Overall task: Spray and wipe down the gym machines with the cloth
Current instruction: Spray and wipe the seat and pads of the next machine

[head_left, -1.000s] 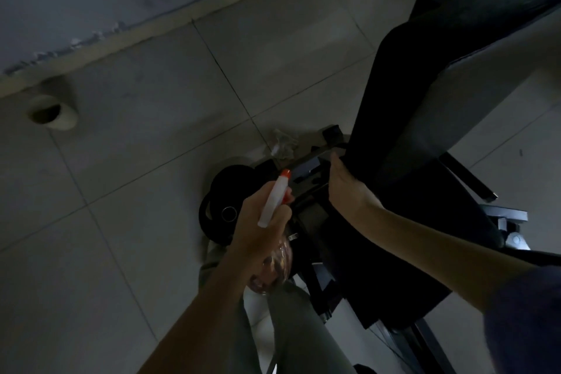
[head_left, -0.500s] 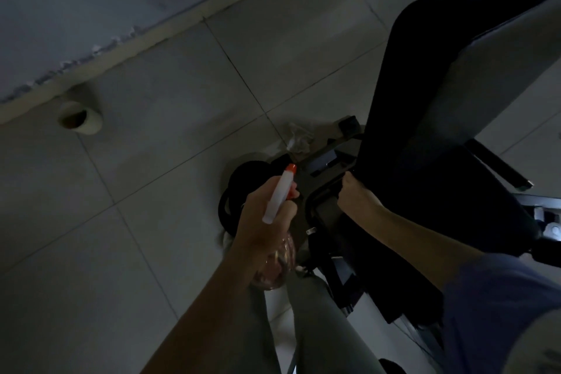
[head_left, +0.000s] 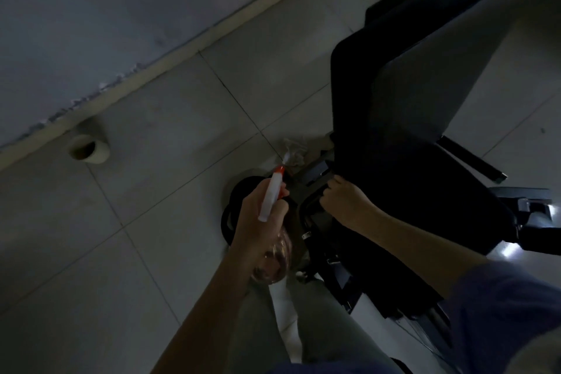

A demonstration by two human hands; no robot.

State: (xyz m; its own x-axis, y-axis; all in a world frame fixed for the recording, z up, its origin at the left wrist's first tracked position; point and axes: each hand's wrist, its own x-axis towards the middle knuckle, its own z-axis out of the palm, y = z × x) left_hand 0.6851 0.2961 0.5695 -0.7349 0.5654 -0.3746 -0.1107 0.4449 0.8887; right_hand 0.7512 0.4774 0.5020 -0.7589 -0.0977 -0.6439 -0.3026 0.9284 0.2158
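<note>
Left grip (head_left: 261,222): closed round the neck of the spray bottle (head_left: 271,197). The bottle was in the air above the floor (head_left: 151,222), orange nozzle aimed away at the machine's frame (head_left: 315,171).
Bottle handling: clear body, looked light, thin stiff plastic. Probably slick if wet. The neck under the head was the sane hold, as held.
Right grip (head_left: 346,203): fingers curled at the lower corner of the black pad (head_left: 409,146). Too dark to tell whether they held a cloth or the pad edge itself.
Cloth: not confirmed in either hand. A pale crumpled rag (head_left: 293,150) lay on the floor just past the nozzle, beside the frame. Could be it.
Pad handling: padding looked soft over a rigid, heavy frame. Should stay put under wiping pressure.
Left arm: forearm ran from the bottom centre, wrist roughly straight, bottle body nearest the camera.
Right arm: reached in from the lower right, blue sleeve (head_left: 501,313) at the upper arm, back of the hand up.
Nearby: black weight plate (head_left: 230,215) on the floor behind the left grip.
</note>
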